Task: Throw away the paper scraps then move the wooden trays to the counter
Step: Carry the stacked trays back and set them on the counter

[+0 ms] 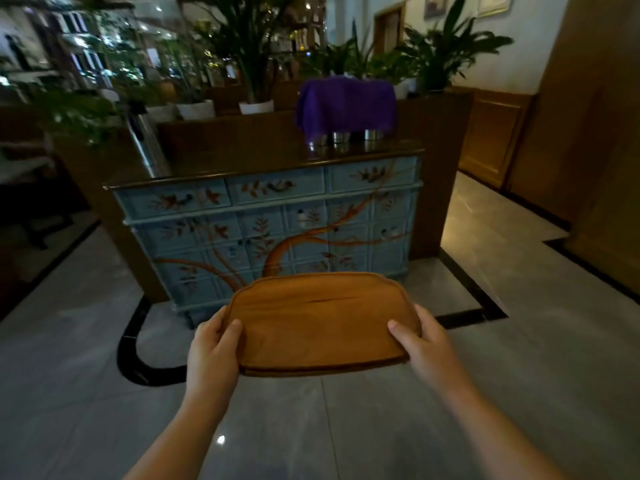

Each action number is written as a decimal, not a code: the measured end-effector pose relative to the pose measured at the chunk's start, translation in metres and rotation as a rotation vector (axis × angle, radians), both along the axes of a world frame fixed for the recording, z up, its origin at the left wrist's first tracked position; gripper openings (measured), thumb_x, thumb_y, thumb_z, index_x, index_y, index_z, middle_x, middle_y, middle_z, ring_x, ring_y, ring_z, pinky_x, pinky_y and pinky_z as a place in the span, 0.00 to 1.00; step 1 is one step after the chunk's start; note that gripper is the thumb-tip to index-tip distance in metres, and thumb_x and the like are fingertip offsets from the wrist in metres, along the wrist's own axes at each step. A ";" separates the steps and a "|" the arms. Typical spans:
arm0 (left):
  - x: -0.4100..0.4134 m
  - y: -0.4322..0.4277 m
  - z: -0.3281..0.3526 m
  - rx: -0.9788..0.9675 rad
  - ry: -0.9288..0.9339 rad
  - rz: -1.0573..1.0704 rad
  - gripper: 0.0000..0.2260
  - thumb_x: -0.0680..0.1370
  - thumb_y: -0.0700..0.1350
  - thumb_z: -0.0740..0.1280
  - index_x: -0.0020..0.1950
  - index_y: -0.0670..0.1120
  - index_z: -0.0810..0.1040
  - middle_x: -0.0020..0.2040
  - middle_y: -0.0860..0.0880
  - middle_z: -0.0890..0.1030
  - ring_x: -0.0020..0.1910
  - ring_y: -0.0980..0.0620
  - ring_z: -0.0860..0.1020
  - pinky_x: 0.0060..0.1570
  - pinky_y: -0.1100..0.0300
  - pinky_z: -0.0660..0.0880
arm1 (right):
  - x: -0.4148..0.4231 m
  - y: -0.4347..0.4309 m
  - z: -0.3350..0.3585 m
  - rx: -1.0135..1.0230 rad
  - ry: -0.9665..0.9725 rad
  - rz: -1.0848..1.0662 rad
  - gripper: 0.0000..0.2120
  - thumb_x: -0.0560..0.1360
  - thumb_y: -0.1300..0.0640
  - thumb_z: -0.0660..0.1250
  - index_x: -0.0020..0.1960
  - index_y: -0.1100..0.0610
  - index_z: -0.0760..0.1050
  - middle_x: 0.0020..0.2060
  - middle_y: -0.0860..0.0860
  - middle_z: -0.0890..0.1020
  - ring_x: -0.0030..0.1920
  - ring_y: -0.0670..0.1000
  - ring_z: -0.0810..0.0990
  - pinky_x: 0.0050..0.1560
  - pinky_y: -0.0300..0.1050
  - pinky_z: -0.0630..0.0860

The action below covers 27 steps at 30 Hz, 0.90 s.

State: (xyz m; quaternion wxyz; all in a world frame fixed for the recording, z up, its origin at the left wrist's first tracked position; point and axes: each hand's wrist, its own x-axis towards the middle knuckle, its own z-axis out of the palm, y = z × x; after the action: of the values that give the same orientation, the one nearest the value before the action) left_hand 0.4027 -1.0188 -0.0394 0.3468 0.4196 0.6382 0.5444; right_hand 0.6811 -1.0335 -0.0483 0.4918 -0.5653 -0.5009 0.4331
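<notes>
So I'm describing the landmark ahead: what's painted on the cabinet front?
The cabinet is light blue with orange-brown branches, leaves and small birds, seen in the head view.

Bare forearms, no sleeves, jewelry.

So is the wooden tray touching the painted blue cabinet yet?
Apart. The head view shows the wooden tray held in the left hand and right hand above the floor, short of the blue cabinet.
</notes>
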 end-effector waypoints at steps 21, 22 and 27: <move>-0.186 0.331 -0.001 -0.024 0.132 0.002 0.24 0.75 0.54 0.66 0.70 0.51 0.68 0.61 0.49 0.75 0.58 0.49 0.76 0.60 0.45 0.75 | -0.188 0.361 0.016 -0.004 0.130 -0.050 0.13 0.78 0.57 0.63 0.62 0.49 0.71 0.52 0.46 0.79 0.51 0.49 0.79 0.50 0.49 0.77; -0.188 0.343 -0.001 -0.020 0.133 0.003 0.25 0.75 0.54 0.67 0.70 0.50 0.67 0.62 0.49 0.74 0.58 0.49 0.75 0.60 0.45 0.75 | -0.190 0.374 0.016 0.004 0.138 -0.046 0.11 0.78 0.58 0.63 0.60 0.50 0.72 0.51 0.46 0.80 0.50 0.48 0.79 0.46 0.45 0.77; -0.194 0.434 0.004 -0.011 0.171 0.024 0.23 0.76 0.53 0.66 0.69 0.49 0.68 0.60 0.50 0.75 0.57 0.50 0.76 0.59 0.46 0.75 | -0.197 0.481 0.007 0.034 0.114 -0.023 0.13 0.77 0.56 0.65 0.61 0.49 0.74 0.52 0.46 0.82 0.51 0.49 0.81 0.51 0.51 0.78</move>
State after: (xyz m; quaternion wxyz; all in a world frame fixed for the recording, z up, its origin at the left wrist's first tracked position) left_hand 0.2084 -0.5844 -0.0352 0.2869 0.4550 0.6734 0.5071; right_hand 0.4838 -0.5522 -0.0408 0.5340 -0.5368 -0.4729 0.4506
